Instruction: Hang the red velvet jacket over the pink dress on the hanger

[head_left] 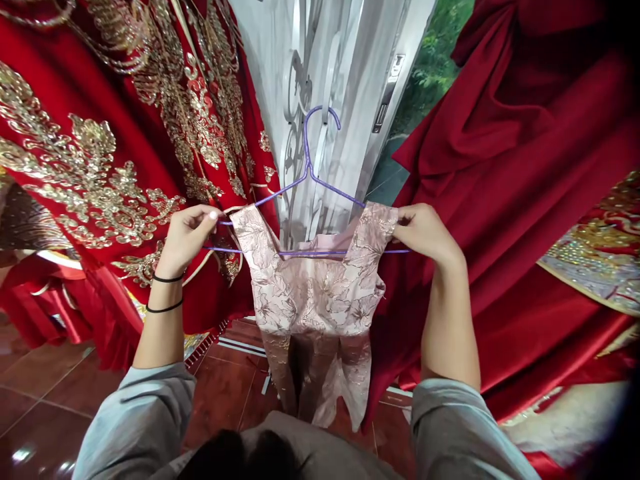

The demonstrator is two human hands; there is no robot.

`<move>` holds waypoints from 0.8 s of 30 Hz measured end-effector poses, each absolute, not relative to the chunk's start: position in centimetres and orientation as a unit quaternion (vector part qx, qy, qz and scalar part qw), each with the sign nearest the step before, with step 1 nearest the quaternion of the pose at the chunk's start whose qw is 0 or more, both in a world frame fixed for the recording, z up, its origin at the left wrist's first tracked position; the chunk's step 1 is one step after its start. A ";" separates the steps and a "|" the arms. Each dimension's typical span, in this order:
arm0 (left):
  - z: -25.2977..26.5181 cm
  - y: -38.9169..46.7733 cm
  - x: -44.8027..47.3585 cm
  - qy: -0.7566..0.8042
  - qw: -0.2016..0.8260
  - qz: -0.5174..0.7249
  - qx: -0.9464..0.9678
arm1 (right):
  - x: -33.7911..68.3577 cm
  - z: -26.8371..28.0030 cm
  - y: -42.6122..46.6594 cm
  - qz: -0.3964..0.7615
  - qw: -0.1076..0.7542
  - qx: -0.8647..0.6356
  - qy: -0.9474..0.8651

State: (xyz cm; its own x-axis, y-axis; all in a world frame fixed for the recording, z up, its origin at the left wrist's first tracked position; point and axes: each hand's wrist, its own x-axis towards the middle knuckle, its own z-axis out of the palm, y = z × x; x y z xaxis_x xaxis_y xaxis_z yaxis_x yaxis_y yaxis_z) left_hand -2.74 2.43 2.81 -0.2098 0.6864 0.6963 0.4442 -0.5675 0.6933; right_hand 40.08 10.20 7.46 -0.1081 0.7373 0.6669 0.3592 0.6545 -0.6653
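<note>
A pink dress [315, 293] with a metallic floral pattern and wide shoulder straps hangs on a purple wire hanger [309, 167] in front of me. The hanger's hook points up, and its lower bar runs across the neckline. My left hand [187, 233] pinches the hanger's left end, just outside the left strap; two black bands circle that wrist. At the other side my right hand [423, 230] is closed at the outer edge of the right strap. Its fingertips are partly hidden, with the hanger's end just below.
Red garments with gold sequin embroidery [100, 167] hang close on the left. Plain dark red cloth [520, 147] drapes on the right. Behind the hanger stand white scrolled metalwork [295, 87] and a door frame [395, 73]. Below is a red-brown tiled floor [220, 380].
</note>
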 end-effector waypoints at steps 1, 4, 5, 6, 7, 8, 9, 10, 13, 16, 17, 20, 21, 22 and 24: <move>3.0 2.2 -2.6 0.464 0.095 0.617 0.628 | 40.3 7.8 9.4 0.129 0.482 -0.413 -0.762; 3.7 1.9 -2.0 0.497 0.086 0.564 0.654 | 41.4 8.2 6.9 0.026 0.411 -0.470 -0.780; 4.0 1.9 -1.8 0.502 0.081 0.548 0.664 | 41.7 8.1 6.2 0.029 0.420 -0.464 -0.779; 4.2 2.1 -1.7 0.504 0.073 0.537 0.673 | 42.1 8.0 5.8 0.057 0.424 -0.447 -0.786; 4.4 2.4 -1.5 0.503 0.060 0.529 0.681 | 42.4 7.8 5.5 0.099 0.421 -0.420 -0.798; 4.5 2.8 -1.3 0.501 0.047 0.522 0.689 | 42.6 7.6 5.4 0.146 0.411 -0.392 -0.810; 4.6 3.1 -1.2 0.499 0.037 0.516 0.695 | 42.9 7.4 5.5 0.189 0.397 -0.367 -0.819; 4.6 3.5 -1.1 0.497 0.032 0.515 0.698 | 43.0 7.2 5.6 0.225 0.383 -0.350 -0.825; 4.2 4.2 -1.0 0.490 0.033 0.545 0.680 | 43.1 7.1 6.2 0.277 0.361 -0.344 -0.821; 3.7 4.2 -1.5 0.482 0.035 0.606 0.632 | 42.3 6.9 6.8 0.225 0.416 -0.372 -0.799; 3.6 4.0 -1.7 0.478 0.038 0.623 0.618 | 41.9 6.8 7.0 0.196 0.448 -0.376 -0.787; 3.5 3.4 -2.1 0.469 0.029 0.655 0.591 | 40.2 5.9 8.1 0.141 0.545 -0.361 -0.743; 3.6 3.2 -2.2 0.471 0.020 0.655 0.591 | 39.5 5.6 8.4 0.130 0.574 -0.357 -0.725; 3.8 3.1 -2.1 0.475 0.009 0.648 0.595 | 39.0 5.4 8.7 0.117 0.598 -0.355 -0.709; 4.0 2.9 -2.0 0.490 -0.010 0.626 0.606 | 38.0 5.0 8.9 0.092 0.627 -0.355 -0.687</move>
